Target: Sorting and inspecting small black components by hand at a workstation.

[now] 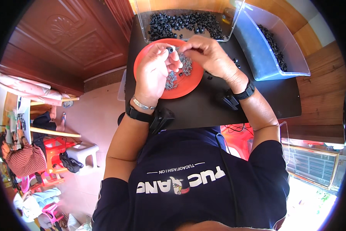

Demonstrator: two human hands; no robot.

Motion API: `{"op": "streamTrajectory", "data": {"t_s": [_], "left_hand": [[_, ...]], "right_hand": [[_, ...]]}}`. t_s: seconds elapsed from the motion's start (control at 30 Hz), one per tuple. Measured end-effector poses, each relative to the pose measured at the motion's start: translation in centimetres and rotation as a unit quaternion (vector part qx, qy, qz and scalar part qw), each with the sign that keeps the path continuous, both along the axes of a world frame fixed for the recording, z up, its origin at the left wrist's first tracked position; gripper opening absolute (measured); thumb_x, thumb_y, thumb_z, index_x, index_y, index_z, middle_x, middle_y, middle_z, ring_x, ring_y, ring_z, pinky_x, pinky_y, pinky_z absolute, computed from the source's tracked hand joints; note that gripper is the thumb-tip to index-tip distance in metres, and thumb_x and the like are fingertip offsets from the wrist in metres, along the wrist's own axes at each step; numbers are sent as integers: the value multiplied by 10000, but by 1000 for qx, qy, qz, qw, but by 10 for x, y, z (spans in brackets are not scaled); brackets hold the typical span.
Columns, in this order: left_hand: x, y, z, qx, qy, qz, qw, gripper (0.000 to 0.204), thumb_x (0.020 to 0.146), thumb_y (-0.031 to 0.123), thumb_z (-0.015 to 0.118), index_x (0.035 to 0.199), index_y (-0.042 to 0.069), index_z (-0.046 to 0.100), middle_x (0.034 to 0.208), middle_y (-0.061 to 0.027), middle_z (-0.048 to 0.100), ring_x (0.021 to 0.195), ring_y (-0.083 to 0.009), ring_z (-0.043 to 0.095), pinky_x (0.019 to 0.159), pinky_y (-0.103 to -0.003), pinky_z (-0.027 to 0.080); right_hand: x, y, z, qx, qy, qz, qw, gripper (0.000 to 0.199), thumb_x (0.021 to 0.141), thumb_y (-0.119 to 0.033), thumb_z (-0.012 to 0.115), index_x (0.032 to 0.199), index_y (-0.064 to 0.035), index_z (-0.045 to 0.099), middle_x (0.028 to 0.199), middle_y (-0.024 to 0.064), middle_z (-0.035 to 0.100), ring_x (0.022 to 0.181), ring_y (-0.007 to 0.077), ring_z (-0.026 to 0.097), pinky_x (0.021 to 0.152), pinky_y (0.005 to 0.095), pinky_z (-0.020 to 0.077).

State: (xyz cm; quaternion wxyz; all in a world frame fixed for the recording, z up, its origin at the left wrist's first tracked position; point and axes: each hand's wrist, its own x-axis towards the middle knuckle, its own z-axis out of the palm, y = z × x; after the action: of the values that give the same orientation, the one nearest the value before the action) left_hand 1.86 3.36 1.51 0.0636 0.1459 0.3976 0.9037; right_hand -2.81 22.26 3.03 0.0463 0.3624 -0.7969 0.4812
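Observation:
Between the thumb and fingers of my left hand (153, 67) is a small black round part (170, 50) with a hole in its middle. My right hand (211, 56) is beside it, thumb and fingertips pinched together; whatever they hold is too small to make out. Both hands are over an orange-red round plate (188, 90), on which small silvery metal pieces (186, 65) lie in loose heaps. A few loose black parts (235, 61) lie on the dark table (198, 111) by my right wrist.
Behind the plate, a clear box (142, 23) holds many black parts. A translucent bluish bin (253, 57) with more stands at the right. Dark devices hang at both wrists (162, 118). A person in a striped top (26, 158) sits far left, near a white stool (84, 152).

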Motion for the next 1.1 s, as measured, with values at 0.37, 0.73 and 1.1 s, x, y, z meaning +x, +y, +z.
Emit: {"op": "streamTrajectory", "data": {"t_s": [0.37, 0.73, 1.1], "left_hand": [[-5, 5, -17, 23, -99, -73, 992, 226, 952, 234, 442, 973, 49, 570, 882, -66, 607, 777, -198, 603, 687, -309, 462], [-5, 7, -15, 17, -128, -51, 990, 229, 948, 235, 446, 931, 44, 571, 859, -74, 608, 784, -194, 595, 699, -305, 456], [10, 14, 2, -96, 19, 49, 994, 196, 953, 170, 468, 1073, 24, 520, 908, -54, 584, 793, -135, 574, 715, -255, 439]], "right_hand": [[13, -13, 3, -184, -58, 60, 979, 124, 882, 18, 600, 990, -20, 648, 880, 36, 620, 803, 91, 610, 722, 221, 503], [9, -15, -1, -25, 271, -26, 962, 186, 778, 33, 677, 939, -60, 656, 847, 76, 643, 799, 226, 640, 668, 309, 537], [7, -3, 9, -199, -4, -5, 980, 136, 852, 25, 632, 967, -38, 667, 941, 35, 623, 891, 111, 580, 814, 243, 467]]}}
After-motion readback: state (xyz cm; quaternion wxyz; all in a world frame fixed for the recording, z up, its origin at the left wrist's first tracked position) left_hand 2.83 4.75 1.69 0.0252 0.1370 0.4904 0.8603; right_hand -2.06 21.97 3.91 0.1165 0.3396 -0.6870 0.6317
